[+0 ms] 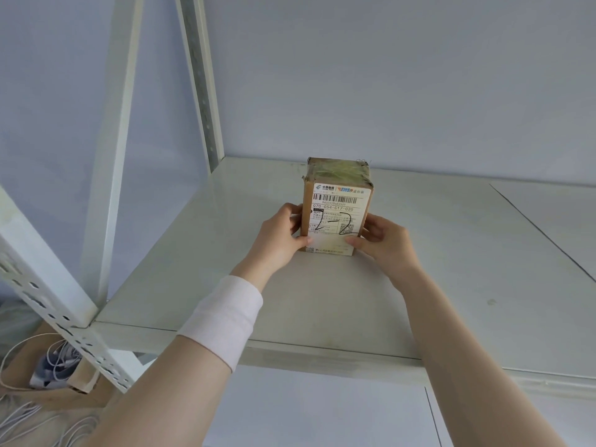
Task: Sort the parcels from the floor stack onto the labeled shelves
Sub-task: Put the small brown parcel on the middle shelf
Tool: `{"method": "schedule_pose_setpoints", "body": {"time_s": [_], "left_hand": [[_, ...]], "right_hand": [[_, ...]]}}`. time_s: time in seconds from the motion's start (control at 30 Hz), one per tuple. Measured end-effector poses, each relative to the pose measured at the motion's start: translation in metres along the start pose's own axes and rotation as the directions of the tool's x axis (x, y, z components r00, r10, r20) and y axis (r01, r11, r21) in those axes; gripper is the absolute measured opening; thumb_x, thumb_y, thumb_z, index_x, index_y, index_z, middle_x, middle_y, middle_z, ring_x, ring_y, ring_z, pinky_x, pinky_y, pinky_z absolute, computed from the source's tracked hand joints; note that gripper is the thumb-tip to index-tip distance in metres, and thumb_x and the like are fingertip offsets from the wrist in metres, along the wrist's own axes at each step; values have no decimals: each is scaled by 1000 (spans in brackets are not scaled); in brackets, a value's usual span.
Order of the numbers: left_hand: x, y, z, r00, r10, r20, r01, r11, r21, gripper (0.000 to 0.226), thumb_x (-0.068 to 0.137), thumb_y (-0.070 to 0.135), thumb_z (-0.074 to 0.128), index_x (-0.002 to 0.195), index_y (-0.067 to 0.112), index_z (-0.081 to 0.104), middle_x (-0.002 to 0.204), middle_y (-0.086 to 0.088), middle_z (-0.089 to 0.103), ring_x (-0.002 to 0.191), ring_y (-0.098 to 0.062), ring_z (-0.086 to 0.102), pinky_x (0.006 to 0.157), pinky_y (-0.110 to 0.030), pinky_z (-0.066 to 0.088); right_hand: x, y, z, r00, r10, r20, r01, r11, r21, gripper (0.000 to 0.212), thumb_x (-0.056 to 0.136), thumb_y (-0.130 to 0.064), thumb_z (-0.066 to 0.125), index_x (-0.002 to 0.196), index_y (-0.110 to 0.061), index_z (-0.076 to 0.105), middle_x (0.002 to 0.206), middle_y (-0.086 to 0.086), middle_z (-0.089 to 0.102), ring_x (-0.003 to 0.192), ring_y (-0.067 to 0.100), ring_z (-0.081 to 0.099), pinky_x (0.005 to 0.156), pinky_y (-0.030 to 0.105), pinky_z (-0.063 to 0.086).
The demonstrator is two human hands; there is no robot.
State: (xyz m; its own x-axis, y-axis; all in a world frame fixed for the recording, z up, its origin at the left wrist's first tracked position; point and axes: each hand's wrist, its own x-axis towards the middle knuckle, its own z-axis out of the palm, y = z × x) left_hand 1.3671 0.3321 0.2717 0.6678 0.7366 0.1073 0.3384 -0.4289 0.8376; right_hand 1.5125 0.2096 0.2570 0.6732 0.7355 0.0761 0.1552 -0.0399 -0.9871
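Setting a parcel (337, 195) on the shelf (451, 269) looks to be the step in hand: the box stands upright on its small end toward the back of the white board, near the wall, and its lower edge seems to meet the surface, though I cannot tell whether its full weight is down. The left hand (282, 235), with a white wristband (222, 321) behind it, and the right hand (385, 243) each have a grip clamped on the parcel, fingers wrapped on the side walls and thumbs pressed on the front face low down. The next move, as I judge it, calls for checking that the box sits flat and steady, then loosening both hands without tipping it, since it is tall for its base. No shelf marking shows, so whether this is the matching shelf cannot be told. The label (335, 217) faces the camera: it carries the China Post and EMS logos, a barcode, the code 070-054-C17-020, small print too fine to read, and a QR square; across it "2-2" is handwritten in black marker. Clear tape covers the top.
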Motion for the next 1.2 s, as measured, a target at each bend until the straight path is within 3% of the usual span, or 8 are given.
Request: {"method": "schedule_pose_setpoints", "body": {"time_s": [0.1, 0.47, 0.6, 0.7, 0.87, 1.0, 1.2], "left_hand": [[4, -1, 0, 1000, -2, 7, 2, 1000, -10, 53, 81, 2, 68, 128, 8, 45, 133, -8, 56, 120, -17, 56, 91, -15, 38], [12, -4, 4, 1000, 6, 0, -6, 1000, -1, 54, 84, 7, 66, 132, 10, 42, 135, -3, 55, 123, -16, 53, 87, -9, 32], [11, -8, 7, 999, -21, -47, 19, 998, -57, 63, 81, 8, 70, 135, 5, 38, 140, -10, 49, 128, -19, 48, 107, -30, 38], [0, -6, 5, 996, -23, -85, 19, 998, -56, 69, 80, 7, 71, 138, 3, 34, 145, -13, 42, 132, -23, 43, 107, -33, 38], [-43, -3, 8, 981, 19, -191, -13, 999, 32, 55, 84, 7, 65, 134, 8, 43, 141, -10, 48, 132, -20, 44, 109, -35, 37], [-97, 7, 20, 967, 54, -248, -21, 991, 135, 44, 88, 7, 58, 131, 11, 48, 136, -4, 54, 129, -16, 48, 105, -23, 35], [-193, 24, 41, 943, 106, -316, -26, 968, 249, 37, 92, 10, 53, 129, 14, 50, 139, 5, 51, 129, -12, 46, 96, -8, 28]], "right_hand": [[1, -1, 1, 1000, -7, -3, 7, 1000, -12, 61, 74, 7, 71, 131, -3, 51, 126, 10, 61, 117, 17, 58, 101, 38, 47], [8, 4, 5, 999, -31, -41, 27, 995, -91, 60, 76, 0, 72, 132, -8, 50, 129, 7, 60, 120, 16, 56, 104, 38, 45], [3, 0, 9, 998, -13, -67, 5, 992, -128, 76, 80, -5, 70, 145, -10, 32, 144, 3, 44, 132, 16, 44, 99, 23, 41], [-10, -2, 7, 994, -9, -106, -7, 989, -145, 88, 80, -8, 71, 149, -12, 17, 153, 1, 29, 140, 17, 31, 100, 22, 37], [-49, 1, -3, 989, -77, -125, 40, 960, -277, 82, 80, -20, 73, 147, -16, 26, 151, -1, 33, 132, 19, 39, 102, 23, 35], [-92, 1, -7, 986, -161, -33, 138, 924, -355, 72, 81, -21, 72, 142, -13, 35, 145, 1, 40, 134, 17, 38, 111, 30, 33], [-170, 9, -17, 931, -359, 72, 357, 850, -388, 57, 84, -15, 68, 136, -10, 44, 137, 1, 49, 126, 19, 47, 98, 13, 32]]}}
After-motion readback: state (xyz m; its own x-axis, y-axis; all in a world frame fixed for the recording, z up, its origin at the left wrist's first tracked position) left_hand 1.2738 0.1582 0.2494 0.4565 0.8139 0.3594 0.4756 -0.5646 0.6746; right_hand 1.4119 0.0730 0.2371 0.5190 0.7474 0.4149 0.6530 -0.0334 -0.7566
